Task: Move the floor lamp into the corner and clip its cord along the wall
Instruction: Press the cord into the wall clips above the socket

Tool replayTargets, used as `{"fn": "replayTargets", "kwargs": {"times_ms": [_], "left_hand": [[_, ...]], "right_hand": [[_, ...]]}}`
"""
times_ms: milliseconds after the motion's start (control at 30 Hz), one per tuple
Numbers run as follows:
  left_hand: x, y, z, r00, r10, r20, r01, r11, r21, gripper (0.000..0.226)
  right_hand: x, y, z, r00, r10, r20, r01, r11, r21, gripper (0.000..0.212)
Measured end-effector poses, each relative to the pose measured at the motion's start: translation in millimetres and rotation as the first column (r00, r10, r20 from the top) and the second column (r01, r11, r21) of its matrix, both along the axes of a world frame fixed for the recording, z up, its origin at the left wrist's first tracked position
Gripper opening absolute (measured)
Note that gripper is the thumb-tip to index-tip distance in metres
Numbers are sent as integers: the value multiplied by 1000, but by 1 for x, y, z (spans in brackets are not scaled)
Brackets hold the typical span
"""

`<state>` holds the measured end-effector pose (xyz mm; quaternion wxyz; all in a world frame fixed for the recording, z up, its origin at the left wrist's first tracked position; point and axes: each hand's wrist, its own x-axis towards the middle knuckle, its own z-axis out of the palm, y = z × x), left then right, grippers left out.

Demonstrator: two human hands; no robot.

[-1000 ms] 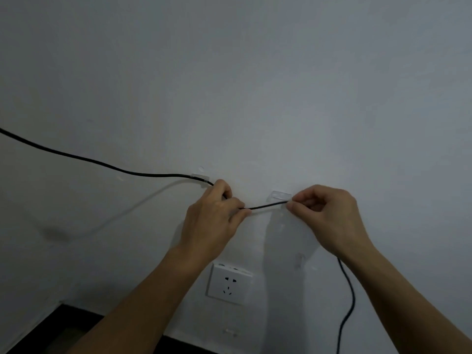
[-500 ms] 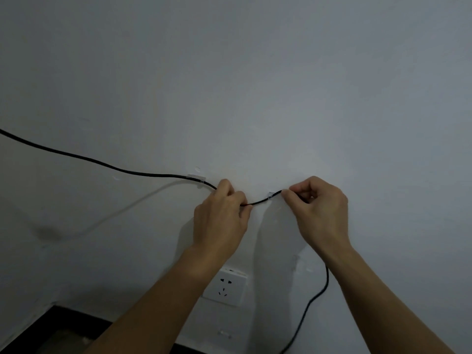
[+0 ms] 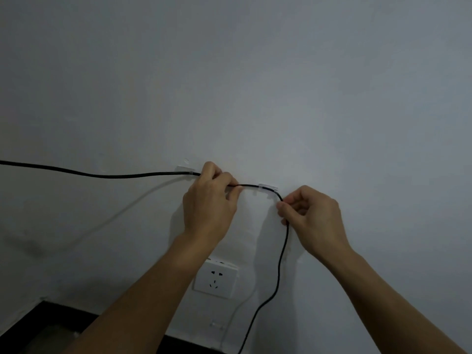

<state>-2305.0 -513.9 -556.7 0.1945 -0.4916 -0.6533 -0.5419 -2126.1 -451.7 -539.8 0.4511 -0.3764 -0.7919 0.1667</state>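
Note:
A thin black cord (image 3: 102, 175) runs in from the left edge along the white wall. It passes through a clear clip (image 3: 185, 170), then through a second clear clip (image 3: 268, 187), and hangs down past the right of the socket. My left hand (image 3: 210, 200) pinches the cord between the two clips. Just right of the second clip and slightly below it, my right hand (image 3: 310, 217) pinches the cord where it bends downward. The floor lamp is out of view.
A white wall socket (image 3: 215, 279) sits below my hands. A third small clear clip (image 3: 217, 325) is stuck low on the wall near the dark skirting (image 3: 38, 325). The wall above is plain and bare.
The cord now sits in the second clip. My right hand has slid from the clip to the right and down along the cord, and the cord below it hangs straighter.

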Motion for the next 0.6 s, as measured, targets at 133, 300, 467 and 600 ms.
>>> {"fn": "replayTargets", "kwargs": {"times_ms": [133, 300, 467, 600], "left_hand": [[-3, -3, -9, 999, 23, -28, -22, 998, 52, 21], [3, -14, -49, 997, -24, -69, 28, 998, 54, 11], [30, -14, -124, 890, -223, 397, 342, 904, -258, 19], [56, -10, -174, 630, -218, 745, 653, 668, -356, 14]], "right_hand": [[-1, 2, -5, 1000, 20, -7, -20, 998, -51, 13], [8, 1, -22, 988, -11, 153, 21, 998, -63, 9], [27, 4, -41, 982, 20, 186, 24, 972, -233, 9], [43, 1, -54, 998, 41, 46, -19, 911, -412, 17]]}}
